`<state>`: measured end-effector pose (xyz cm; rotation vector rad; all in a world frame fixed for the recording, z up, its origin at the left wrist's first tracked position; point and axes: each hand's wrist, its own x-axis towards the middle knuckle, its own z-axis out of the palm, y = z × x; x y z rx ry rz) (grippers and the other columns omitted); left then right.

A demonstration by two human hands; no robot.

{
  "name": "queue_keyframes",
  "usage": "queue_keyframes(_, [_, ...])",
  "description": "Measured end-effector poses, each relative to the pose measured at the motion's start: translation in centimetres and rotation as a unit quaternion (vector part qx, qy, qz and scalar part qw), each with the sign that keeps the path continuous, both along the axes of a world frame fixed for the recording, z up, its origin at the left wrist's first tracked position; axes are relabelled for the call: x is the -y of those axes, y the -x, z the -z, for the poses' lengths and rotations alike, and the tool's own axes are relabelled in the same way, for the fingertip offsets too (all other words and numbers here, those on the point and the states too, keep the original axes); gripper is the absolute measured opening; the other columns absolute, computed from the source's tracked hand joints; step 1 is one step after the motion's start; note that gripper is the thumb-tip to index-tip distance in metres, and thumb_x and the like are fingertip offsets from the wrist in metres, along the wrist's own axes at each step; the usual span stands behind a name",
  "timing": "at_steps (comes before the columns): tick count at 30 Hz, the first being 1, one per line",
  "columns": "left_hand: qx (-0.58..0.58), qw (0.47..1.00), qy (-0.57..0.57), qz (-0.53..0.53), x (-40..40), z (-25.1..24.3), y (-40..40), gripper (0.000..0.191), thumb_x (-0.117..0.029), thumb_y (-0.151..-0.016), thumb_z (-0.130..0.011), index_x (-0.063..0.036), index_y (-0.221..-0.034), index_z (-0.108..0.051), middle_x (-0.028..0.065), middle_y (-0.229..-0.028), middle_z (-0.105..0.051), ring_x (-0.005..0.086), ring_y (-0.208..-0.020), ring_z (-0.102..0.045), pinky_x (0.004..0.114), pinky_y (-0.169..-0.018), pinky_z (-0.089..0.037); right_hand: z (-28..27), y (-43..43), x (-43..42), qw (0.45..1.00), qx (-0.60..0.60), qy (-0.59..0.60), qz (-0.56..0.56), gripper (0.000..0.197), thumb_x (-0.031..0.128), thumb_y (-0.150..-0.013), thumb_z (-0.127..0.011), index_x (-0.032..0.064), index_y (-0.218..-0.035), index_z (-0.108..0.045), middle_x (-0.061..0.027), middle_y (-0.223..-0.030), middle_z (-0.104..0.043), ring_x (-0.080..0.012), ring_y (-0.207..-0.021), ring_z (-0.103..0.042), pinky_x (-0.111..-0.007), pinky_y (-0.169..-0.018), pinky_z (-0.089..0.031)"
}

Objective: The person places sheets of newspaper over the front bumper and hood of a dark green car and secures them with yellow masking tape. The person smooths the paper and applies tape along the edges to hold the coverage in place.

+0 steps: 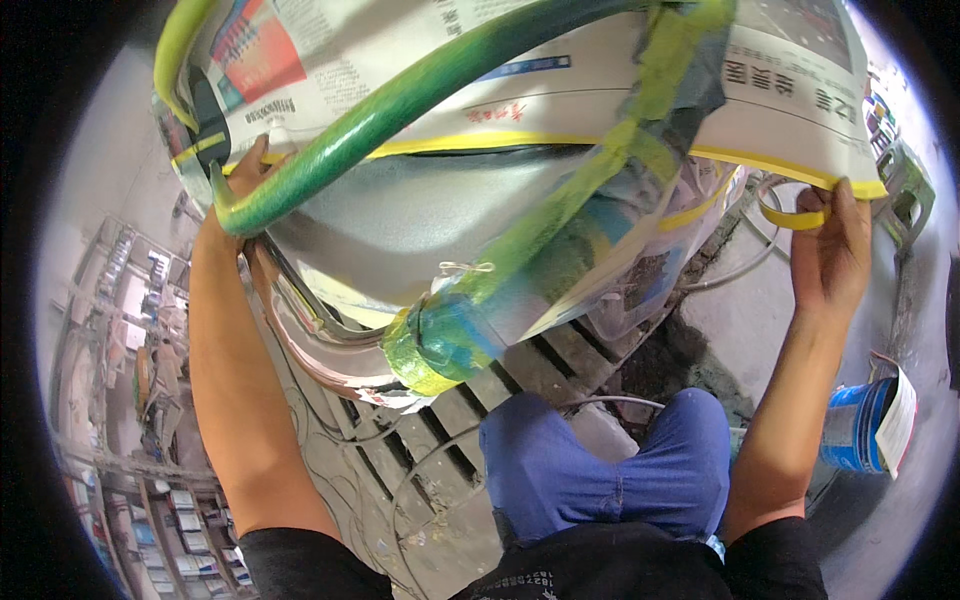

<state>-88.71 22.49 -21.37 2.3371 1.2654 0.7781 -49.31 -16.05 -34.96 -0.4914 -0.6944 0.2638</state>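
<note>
A newspaper sheet (555,112) with yellow masking tape (487,141) along its lower edge spans the space between my hands. My right hand (832,247) pinches its right corner between thumb and fingers, and a loose curl of tape hangs there. At the sheet's left end, my left hand (251,169) grips the edge, partly hidden behind a glossy green curved tube (390,112). Below the taped edge shows a smooth grey panel (427,206). Plastic film and tape with green overspray (555,217) wrap a bar slanting down to a bundled end (439,345).
Beneath lies a slatted floor (420,457) with hoses (397,495) crossing it. A blue bucket (851,427) with paper on it stands at right. Shelves with goods (180,540) line the left. A greenish part with openings (907,195) lies at far right.
</note>
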Motion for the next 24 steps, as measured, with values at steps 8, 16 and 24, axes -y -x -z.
queue_keyframes(8, [0.068,0.994,0.088,0.018,2.1,-0.4,-1.7,0.063,-0.024,-0.086,-0.067,0.0,-0.136,-0.039,0.0113,-0.123,-0.056,0.0187,-0.109,-0.054,0.029,-0.091,-0.045,-0.1,-0.2,0.8,1.0,0.017,-0.006,-0.002,0.031,0.006,-0.093,-0.055,0.001,-0.123,-0.049,-0.0109,-0.114,-0.06,-0.0158,-0.096,-0.058,-0.031,-0.083,-0.046])
queue_keyframes(16, [0.139,0.987,0.048,0.059,-0.6,1.1,0.9,0.049,-0.011,-0.088,-0.061,0.0006,-0.134,-0.048,0.0088,-0.128,-0.055,0.0155,-0.11,-0.054,0.027,-0.098,-0.041,0.0,0.6,1.3,0.999,-0.023,0.008,0.029,0.023,0.005,-0.095,-0.051,-0.002,-0.116,-0.053,-0.0136,-0.111,-0.061,-0.0193,-0.096,-0.059,-0.034,-0.088,-0.047])
queue_keyframes(24, [0.157,0.984,0.067,0.046,0.0,1.3,0.7,0.057,-0.031,-0.094,-0.052,-0.0042,-0.142,-0.038,0.0079,-0.133,-0.05,0.0179,-0.117,-0.047,0.031,-0.098,-0.04,0.5,-0.8,1.4,0.999,-0.045,0.007,0.012,0.023,0.004,-0.093,-0.054,0.0004,-0.116,-0.053,-0.0128,-0.113,-0.061,-0.0187,-0.099,-0.059,-0.032,-0.087,-0.047])
